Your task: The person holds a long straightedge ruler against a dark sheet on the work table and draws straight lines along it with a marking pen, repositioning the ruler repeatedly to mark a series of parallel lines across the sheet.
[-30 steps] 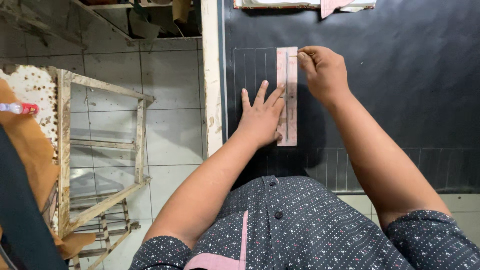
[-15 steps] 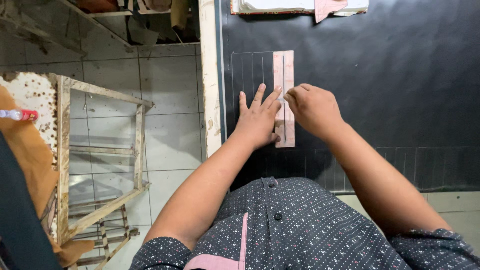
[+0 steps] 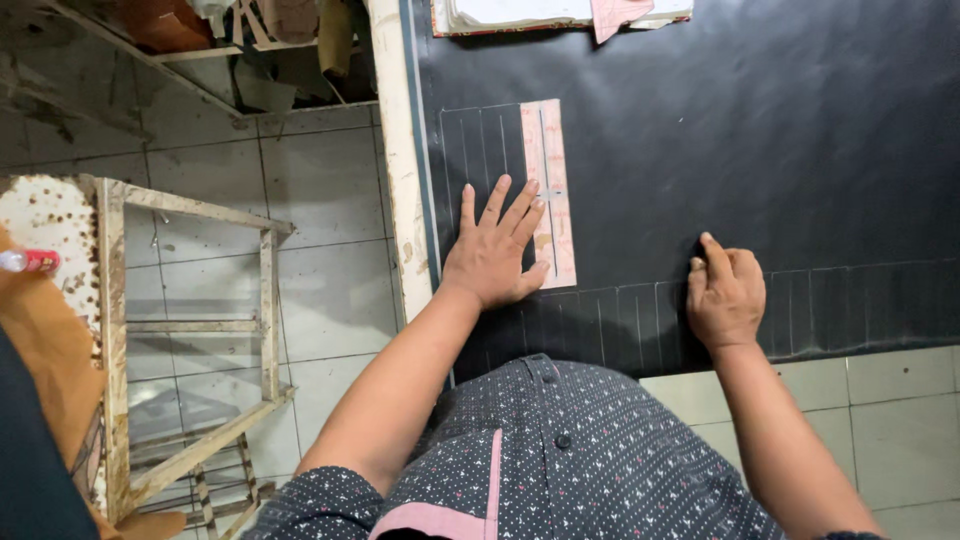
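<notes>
- Your left hand (image 3: 495,250) lies flat with fingers spread, pressing on the pink template strip (image 3: 549,190) and on the black sheet (image 3: 760,150) beneath it; the thumb and fingertips overlap the strip's lower half.
- Your right hand (image 3: 725,295) rests well apart from the strip, curled loosely with the index finger extended onto the sheet near its lower edge; whether it pinches a marking tool cannot be told.
- The strip lies lengthwise, away from you, near the sheet's left margin, just right of several pale parallel lines; similar lines run along the sheet's near edge.
- The sheet covers the worktable (image 3: 395,150), whose worn pale edge shows on the left; a stack of papers (image 3: 520,12) sits at the far edge.
- Handling judgement: the strip appears thin, light and fairly stiff, and likely to slide on the smooth sheet; hold it by flat downward pressure across its width, not by its edges.
- The sheet appears thin and flexible; it probably creases if lifted at one corner, so support it broadly.
- A wooden frame (image 3: 190,330) stands on the tiled floor to your left.
</notes>
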`<state>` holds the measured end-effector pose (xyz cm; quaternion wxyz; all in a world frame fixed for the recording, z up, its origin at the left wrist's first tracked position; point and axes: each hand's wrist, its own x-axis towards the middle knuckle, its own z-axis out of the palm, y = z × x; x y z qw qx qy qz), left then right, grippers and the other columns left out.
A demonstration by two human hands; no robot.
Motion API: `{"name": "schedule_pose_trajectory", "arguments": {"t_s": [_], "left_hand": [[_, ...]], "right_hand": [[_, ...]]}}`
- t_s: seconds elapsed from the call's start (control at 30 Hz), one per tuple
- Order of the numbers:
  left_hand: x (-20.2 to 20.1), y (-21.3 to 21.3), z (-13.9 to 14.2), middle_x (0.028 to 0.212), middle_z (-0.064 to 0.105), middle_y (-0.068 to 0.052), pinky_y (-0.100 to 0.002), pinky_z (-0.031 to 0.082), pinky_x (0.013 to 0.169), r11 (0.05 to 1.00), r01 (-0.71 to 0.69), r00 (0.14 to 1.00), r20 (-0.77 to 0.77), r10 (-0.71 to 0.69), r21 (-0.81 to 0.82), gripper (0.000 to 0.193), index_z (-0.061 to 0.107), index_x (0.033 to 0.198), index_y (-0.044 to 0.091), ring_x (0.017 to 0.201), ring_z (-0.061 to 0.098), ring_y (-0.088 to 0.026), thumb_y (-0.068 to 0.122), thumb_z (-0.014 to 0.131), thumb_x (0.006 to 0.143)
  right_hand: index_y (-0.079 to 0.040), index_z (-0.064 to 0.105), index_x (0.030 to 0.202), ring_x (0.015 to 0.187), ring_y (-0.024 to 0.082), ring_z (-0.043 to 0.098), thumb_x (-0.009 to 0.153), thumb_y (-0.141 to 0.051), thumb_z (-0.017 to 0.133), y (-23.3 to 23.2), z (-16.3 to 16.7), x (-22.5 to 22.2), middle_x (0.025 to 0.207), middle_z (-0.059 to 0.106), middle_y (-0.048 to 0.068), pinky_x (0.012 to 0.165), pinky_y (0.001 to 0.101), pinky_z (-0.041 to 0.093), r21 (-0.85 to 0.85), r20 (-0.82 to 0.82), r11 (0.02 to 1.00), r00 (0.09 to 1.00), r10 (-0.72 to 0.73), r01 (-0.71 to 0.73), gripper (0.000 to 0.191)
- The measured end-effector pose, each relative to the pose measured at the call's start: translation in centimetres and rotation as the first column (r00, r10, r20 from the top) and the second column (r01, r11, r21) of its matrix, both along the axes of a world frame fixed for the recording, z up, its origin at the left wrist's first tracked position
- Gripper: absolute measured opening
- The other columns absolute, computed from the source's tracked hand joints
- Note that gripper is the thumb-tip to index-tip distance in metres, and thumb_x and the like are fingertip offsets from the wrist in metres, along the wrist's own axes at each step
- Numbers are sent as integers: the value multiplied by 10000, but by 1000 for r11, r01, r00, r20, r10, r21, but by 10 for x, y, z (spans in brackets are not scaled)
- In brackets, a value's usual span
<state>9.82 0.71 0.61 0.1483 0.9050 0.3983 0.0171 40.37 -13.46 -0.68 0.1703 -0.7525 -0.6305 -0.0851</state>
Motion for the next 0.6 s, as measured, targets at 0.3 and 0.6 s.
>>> {"name": "schedule_pose_trajectory", "arguments": {"t_s": [0.3,0.6], "left_hand": [[1,-1,-1,1680,246,-32,-655,46,1224,999,-43,998,55,44,-9,709,430,1538,150,1556,170,-323,533,502,944],[1,-2,-4,1658,283,-91,-610,71,1244,994,-89,989,127,81,63,727,469,1512,166,1544,202,-278,547,553,899]], "right_hand": [[-81,706,1278,949,322,616,1002,-136,671,-5,-17,11,1021,614,113,832,447,514,60,-58,998,998,14,-11,283],[-57,670,1282,941,345,610,975,-131,662,3,-12,15,996,617,125,844,469,504,81,-96,993,992,88,-80,316]]}}
